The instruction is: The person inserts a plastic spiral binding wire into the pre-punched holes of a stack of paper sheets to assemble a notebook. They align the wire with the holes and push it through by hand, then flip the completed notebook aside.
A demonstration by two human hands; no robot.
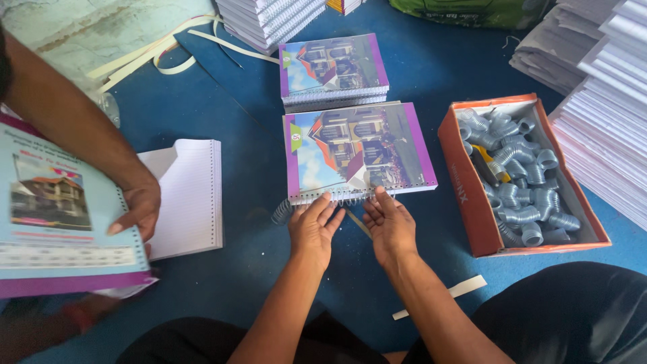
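A notebook with a purple-bordered picture cover lies on the blue floor in front of me. A metal spiral coil runs along its near punched edge and sticks out at the left. My left hand and my right hand rest side by side on that edge, fingertips pressing on the coil and cover. Neither hand lifts anything.
A stack of finished notebooks sits behind. An orange box of coiled spirals stands at the right. Paper stacks line the right side. Another person's hand at left holds a cover over punched lined sheets.
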